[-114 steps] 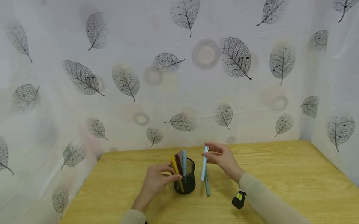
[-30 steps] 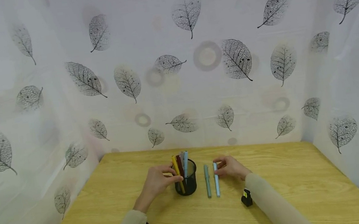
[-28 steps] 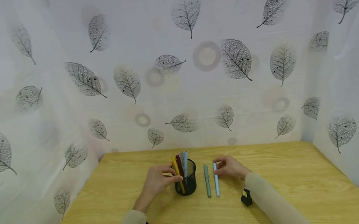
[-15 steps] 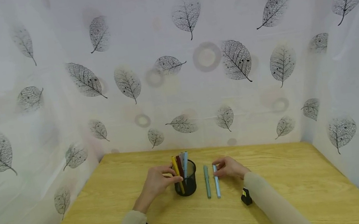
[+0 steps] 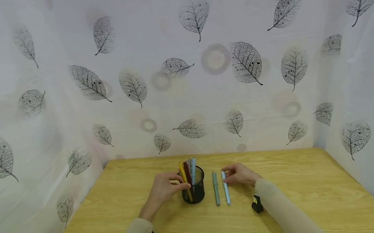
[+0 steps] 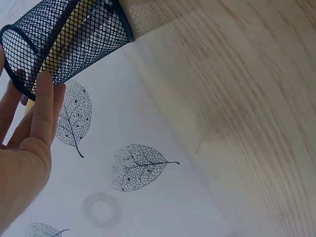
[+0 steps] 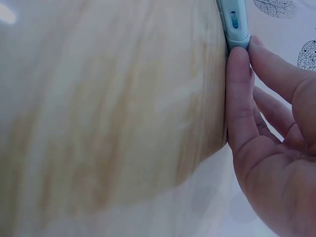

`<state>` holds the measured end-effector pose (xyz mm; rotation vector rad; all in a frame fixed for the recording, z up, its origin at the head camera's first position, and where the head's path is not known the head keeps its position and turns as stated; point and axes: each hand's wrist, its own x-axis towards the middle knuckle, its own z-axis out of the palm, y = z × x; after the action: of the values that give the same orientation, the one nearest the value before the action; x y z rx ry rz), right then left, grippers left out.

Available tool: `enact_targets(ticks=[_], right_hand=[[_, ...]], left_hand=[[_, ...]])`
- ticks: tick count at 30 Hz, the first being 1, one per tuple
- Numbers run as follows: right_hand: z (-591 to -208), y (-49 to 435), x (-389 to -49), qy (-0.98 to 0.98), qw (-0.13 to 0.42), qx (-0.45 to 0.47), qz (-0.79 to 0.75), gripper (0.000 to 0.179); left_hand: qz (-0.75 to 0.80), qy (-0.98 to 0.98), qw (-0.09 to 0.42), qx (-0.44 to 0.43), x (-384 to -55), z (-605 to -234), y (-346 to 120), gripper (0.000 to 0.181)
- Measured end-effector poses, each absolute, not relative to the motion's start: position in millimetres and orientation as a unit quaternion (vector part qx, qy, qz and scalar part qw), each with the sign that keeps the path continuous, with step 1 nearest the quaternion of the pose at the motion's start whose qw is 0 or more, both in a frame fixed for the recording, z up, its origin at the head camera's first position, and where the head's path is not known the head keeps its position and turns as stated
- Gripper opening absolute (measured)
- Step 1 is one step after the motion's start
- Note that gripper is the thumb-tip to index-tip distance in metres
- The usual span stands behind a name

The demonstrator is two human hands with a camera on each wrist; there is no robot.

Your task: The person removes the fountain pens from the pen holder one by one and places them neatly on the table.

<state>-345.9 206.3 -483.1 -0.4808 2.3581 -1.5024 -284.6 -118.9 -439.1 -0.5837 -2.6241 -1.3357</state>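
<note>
Blue pen runs twelve to six from the right grip

It lies on the counter, stretching toward six o'clock from the right grip, the nearer hand, which pinches its far end. Just beside it at nine o'clock, roughly parallel, lies a green pen; farther that way, the left grip holds the cup.
</note>
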Motion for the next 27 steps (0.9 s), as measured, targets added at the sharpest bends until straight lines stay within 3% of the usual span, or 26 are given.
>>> enact_targets(ticks=[27], right_hand=[[-481.9, 210.7, -342.0, 0.83, 0.15, -0.147, -0.517, 0.058]], left_hand=[[-0.452, -0.867, 0.071, -0.195, -285.0, -439.9, -118.5, 0.019]])
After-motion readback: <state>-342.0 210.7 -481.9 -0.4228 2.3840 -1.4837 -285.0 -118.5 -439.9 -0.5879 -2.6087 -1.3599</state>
